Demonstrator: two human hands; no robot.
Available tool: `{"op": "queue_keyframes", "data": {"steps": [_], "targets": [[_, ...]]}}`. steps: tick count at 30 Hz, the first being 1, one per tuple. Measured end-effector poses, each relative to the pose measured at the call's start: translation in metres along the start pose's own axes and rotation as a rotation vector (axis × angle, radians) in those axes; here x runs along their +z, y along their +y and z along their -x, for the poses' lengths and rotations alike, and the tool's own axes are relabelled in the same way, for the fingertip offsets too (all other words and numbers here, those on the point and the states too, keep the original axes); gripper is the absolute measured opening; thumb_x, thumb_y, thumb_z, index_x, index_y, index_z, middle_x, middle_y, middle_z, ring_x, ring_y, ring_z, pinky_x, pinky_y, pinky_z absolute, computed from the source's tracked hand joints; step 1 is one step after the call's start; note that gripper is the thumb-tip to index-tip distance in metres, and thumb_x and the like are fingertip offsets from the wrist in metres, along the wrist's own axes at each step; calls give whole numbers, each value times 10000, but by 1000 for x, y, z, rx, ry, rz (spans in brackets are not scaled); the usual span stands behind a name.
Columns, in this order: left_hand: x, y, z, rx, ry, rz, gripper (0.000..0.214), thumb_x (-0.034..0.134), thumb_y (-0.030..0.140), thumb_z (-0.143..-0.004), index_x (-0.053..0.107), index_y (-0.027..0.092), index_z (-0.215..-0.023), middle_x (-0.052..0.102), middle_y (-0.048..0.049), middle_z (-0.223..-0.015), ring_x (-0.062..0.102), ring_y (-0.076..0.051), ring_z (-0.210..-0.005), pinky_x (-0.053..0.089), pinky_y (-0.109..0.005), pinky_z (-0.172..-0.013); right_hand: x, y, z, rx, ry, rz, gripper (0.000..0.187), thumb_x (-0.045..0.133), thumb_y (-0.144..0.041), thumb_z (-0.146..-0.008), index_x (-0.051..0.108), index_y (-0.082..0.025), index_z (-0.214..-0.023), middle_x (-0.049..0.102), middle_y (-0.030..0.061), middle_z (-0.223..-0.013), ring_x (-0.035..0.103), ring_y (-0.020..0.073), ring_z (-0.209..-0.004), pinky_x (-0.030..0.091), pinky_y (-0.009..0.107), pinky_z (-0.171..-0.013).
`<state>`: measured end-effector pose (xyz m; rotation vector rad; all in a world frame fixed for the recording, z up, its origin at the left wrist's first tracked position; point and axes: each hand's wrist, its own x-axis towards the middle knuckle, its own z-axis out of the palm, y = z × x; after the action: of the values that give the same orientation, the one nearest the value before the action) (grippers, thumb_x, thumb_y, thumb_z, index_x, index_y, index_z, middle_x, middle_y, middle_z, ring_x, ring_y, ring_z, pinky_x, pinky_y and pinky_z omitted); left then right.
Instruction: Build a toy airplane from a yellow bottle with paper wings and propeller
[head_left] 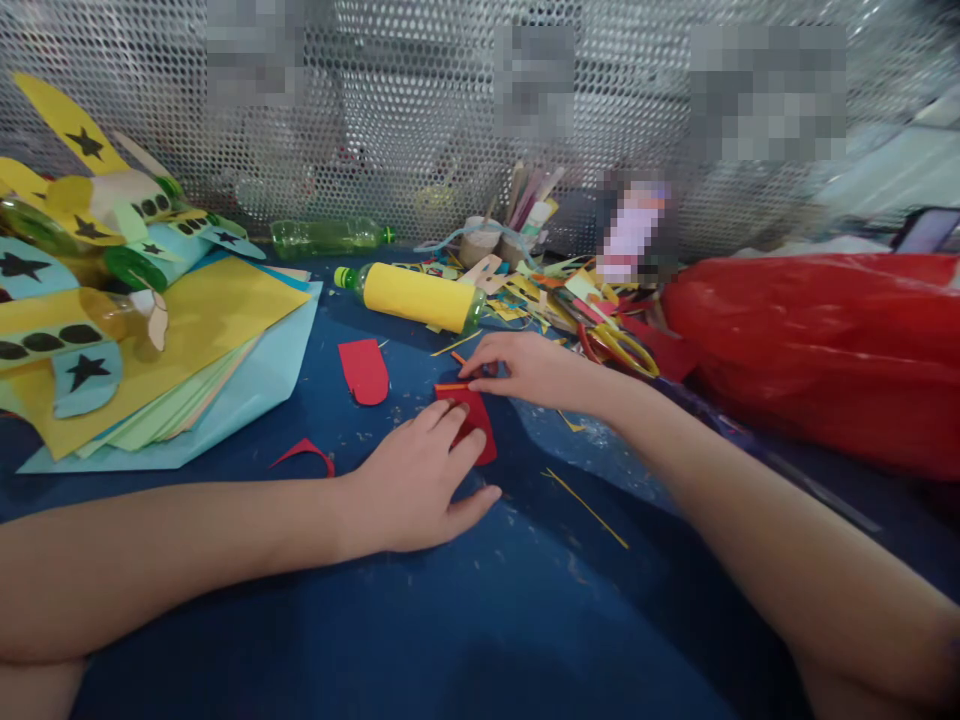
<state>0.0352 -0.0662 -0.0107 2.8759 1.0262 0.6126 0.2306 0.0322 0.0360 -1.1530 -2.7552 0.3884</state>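
A red paper piece lies on the blue table in front of me, partly covered by my left hand. The left fingers are spread and rest flat on the paper, with the thumb stretched out to the side. Along the paper's far edge runs a thin orange strip. My right hand is closed in a pinch at the strip's right end; a second orange bit shows beside its fingertips. Another red paper piece, rounded at one end, lies to the left. Near my left wrist is a curved red offcut.
A yellow-wrapped green bottle lies ahead, a bare green bottle behind it. Paper sheets and bottle airplanes are at left. Scraps, yellow-handled scissors, brush pots and a red plastic bag stand right.
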Motion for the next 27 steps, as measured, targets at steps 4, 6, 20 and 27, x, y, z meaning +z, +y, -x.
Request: {"op": "queue_keyframes", "data": {"steps": [4, 6, 20, 27], "targets": [[-3, -1, 1, 6, 13, 38, 486, 404, 474, -940, 599, 83, -1152, 592, -215, -1207, 455, -351, -1245, 415, -544, -1019, 1, -2, 0, 14, 2, 1, 127, 613, -211, -833, 704, -194, -921, 686, 54, -945, 622, 175, -857, 472, 302, -784], [-7, -3, -1, 11, 11, 62, 453, 408, 459, -943, 612, 104, -1136, 599, -192, -1193, 443, -340, -1245, 403, -542, -1028, 3, -1, -1, 19, 4, -8, 108, 611, -201, -827, 695, -192, -894, 686, 50, -926, 619, 167, -829, 469, 292, -759], [-3, -69, -31, -229, 76, 54, 271, 556, 300, -891, 679, 142, -1074, 645, -90, -1024, 550, -233, -981, 455, -412, -908, 2, -5, -2, 79, -19, -59, 84, 620, -149, -789, 664, -185, -851, 670, 29, -831, 587, 146, -740, 440, 269, -669], [-7, -69, -33, -170, 86, 152, 105, 613, 231, -863, 695, 181, -903, 680, -41, -946, 566, -209, -959, 443, -389, -889, 5, -4, 2, 97, -14, -162, 79, 604, -143, -797, 644, -181, -853, 668, 25, -827, 587, 133, -717, 439, 259, -651]]}}
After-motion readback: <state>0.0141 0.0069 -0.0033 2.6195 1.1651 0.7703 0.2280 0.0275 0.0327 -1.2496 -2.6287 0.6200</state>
